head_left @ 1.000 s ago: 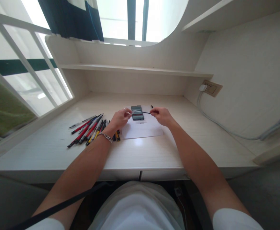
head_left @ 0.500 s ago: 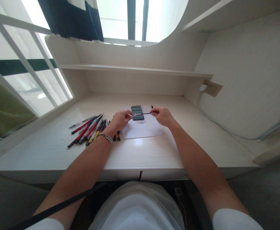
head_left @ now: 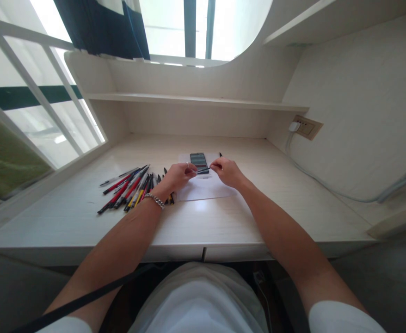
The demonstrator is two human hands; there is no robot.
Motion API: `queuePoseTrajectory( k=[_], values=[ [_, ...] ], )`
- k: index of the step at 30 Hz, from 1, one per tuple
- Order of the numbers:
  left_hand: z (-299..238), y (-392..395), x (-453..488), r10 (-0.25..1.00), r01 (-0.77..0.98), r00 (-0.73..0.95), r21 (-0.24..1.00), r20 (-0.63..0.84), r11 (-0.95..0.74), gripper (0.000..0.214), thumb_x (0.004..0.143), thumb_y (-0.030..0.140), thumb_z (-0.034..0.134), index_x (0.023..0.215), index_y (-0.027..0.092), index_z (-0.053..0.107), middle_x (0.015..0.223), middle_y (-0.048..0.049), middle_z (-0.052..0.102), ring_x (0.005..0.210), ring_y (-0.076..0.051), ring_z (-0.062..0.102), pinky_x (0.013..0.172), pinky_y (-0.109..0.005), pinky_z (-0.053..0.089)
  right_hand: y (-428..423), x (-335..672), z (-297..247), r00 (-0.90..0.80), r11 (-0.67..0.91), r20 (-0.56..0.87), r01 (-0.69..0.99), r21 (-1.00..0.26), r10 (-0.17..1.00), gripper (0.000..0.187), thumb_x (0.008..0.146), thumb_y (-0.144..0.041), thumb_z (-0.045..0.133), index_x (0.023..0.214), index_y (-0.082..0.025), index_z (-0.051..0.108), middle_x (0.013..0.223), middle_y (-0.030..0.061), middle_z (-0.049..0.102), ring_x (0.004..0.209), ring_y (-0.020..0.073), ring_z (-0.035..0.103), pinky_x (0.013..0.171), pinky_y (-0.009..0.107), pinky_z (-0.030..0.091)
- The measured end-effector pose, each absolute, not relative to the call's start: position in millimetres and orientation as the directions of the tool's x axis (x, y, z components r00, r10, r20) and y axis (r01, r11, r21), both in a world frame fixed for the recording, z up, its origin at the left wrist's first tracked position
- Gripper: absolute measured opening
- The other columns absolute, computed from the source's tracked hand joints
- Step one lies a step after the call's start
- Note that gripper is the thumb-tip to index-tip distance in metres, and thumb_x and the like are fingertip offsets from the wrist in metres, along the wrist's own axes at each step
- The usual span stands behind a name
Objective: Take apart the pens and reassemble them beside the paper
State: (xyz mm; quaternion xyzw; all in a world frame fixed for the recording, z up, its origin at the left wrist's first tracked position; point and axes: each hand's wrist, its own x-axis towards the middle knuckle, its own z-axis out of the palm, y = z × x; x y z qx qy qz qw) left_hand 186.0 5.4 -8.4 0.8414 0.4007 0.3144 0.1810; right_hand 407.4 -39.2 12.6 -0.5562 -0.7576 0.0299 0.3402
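Over a white sheet of paper (head_left: 206, 189), my left hand (head_left: 181, 175) pinches a clear pen barrel (head_left: 199, 172). My right hand (head_left: 228, 171) holds a thin dark pen refill (head_left: 206, 169) by its end, in line with the barrel. The refill's left end appears to be inside the barrel, though it is too small to be sure. Just beyond the fingers a dark phone (head_left: 198, 159) rests on the paper. A small clear piece (head_left: 205, 177) lies on the sheet below the barrel. Behind my right hand a black tip (head_left: 220, 154) pokes out.
Many pens, red, black, clear and yellow, form a loose pile (head_left: 130, 189) left of the paper, partly behind my left wrist. A shelf (head_left: 196, 101) spans the back of the desk (head_left: 203, 226). At right, a cable (head_left: 314, 178) runs from a wall socket (head_left: 308, 127).
My hands have come closer together, the right one moving left and the left one slightly right. Less of the dark refill shows between them now.
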Motion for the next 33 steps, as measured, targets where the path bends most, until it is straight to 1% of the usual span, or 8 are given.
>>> queuePoseTrajectory(
  k=[7,13,17,20,22,24,27,33],
  values=[
    [-9,6,186,0.776,0.542,0.500,0.560,0.385,-0.627,0.024,0.080,0.035,0.061,0.095,0.021,0.073,0.083,-0.0047,0.073,0.073,-0.018,0.064,0.069,-0.028,0.047,-39,407,13,-0.150,0.373,0.497,0.844,-0.386,0.855,0.025,0.091,-0.031,0.053,0.082,-0.017,0.070,0.082,0.0059,0.067,0.072,0.0161,0.055,0.067,0.026,0.036],
    [-11,7,187,0.774,0.500,0.523,0.606,0.358,-0.619,0.024,0.079,0.034,0.063,0.095,0.019,0.072,0.082,-0.0054,0.073,0.074,-0.018,0.065,0.071,-0.028,0.049,-40,404,14,-0.122,0.328,0.435,0.836,-0.440,0.892,0.038,0.093,-0.038,0.048,0.069,-0.015,0.067,0.063,0.0019,0.059,0.060,0.0128,0.048,0.057,0.026,0.029],
    [-10,7,188,0.793,0.508,0.507,0.626,0.337,-0.591,0.021,0.079,0.029,0.062,0.094,0.017,0.071,0.084,-0.0062,0.073,0.077,-0.018,0.067,0.072,-0.027,0.050,-35,406,13,-0.094,0.293,0.336,0.736,-0.610,0.937,0.042,0.093,-0.046,0.048,0.073,-0.014,0.067,0.061,0.0013,0.058,0.057,0.0118,0.048,0.054,0.024,0.031],
    [-8,10,187,0.826,0.535,0.465,0.643,0.318,-0.548,0.020,0.081,0.027,0.060,0.096,0.017,0.068,0.084,-0.0060,0.073,0.073,-0.016,0.067,0.068,-0.026,0.050,-29,410,9,-0.010,0.210,0.242,0.533,-0.819,0.970,0.048,0.096,-0.053,0.039,0.090,-0.014,0.066,0.073,0.0046,0.065,0.058,0.0113,0.054,0.052,0.022,0.037],
    [-8,12,186,0.842,0.542,0.447,0.657,0.303,-0.524,0.020,0.082,0.027,0.059,0.097,0.017,0.066,0.083,-0.0055,0.072,0.071,-0.016,0.067,0.067,-0.026,0.050,-26,412,6,0.050,0.157,0.206,0.484,-0.861,0.977,0.044,0.098,-0.047,0.037,0.096,-0.013,0.066,0.079,0.0062,0.067,0.059,0.0112,0.056,0.053,0.022,0.040],
    [-8,14,185,0.851,0.538,0.433,0.672,0.297,-0.508,0.020,0.083,0.027,0.057,0.099,0.017,0.065,0.084,-0.0055,0.072,0.071,-0.015,0.067,0.068,-0.026,0.051,-25,413,1,0.051,0.164,0.238,0.585,-0.794,0.970,0.029,0.093,-0.036,0.051,0.091,-0.014,0.068,0.079,0.0055,0.069,0.062,0.0117,0.057,0.057,0.022,0.042],
    [-7,15,184,0.862,0.547,0.408,0.675,0.301,-0.495,0.020,0.085,0.027,0.056,0.100,0.016,0.063,0.084,-0.0060,0.072,0.073,-0.016,0.068,0.069,-0.027,0.050,-25,410,-5,-0.055,0.229,0.294,0.766,-0.600,0.954,0.009,0.079,-0.023,0.069,0.084,-0.017,0.074,0.079,0.0034,0.070,0.071,0.0133,0.060,0.066,0.023,0.043],
    [-5,15,182,0.872,0.586,0.370,0.648,0.320,-0.486,0.019,0.085,0.027,0.057,0.099,0.017,0.063,0.085,-0.0056,0.073,0.076,-0.016,0.068,0.072,-0.027,0.049,-26,399,-12,-0.141,0.251,0.277,0.873,-0.418,0.950,0.013,0.079,-0.021,0.069,0.088,-0.021,0.078,0.090,0.0055,0.073,0.080,0.0170,0.063,0.074,0.025,0.044]
  ],
)
